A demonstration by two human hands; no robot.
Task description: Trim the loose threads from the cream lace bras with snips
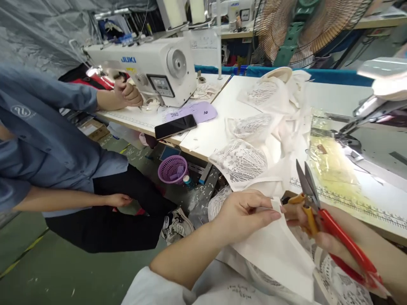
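Observation:
My left hand (244, 214) pinches the top edge of a cream fabric piece (280, 250) lying over my lap. My right hand (318, 226) meets it at the same edge and grips red-and-orange thread snips (321, 212), whose blades point up and stand slightly apart. Lace cup pieces (241, 159) are piled on the white table (219, 123) just beyond my hands.
A person in a blue shirt (47, 131) sits at left with one hand (127, 93) at a white JUKI sewing machine (149, 67). A black phone (175, 126) and a purple pad (197, 112) lie on the table. A purple basket (173, 169) stands below. A fan (305, 29) stands behind.

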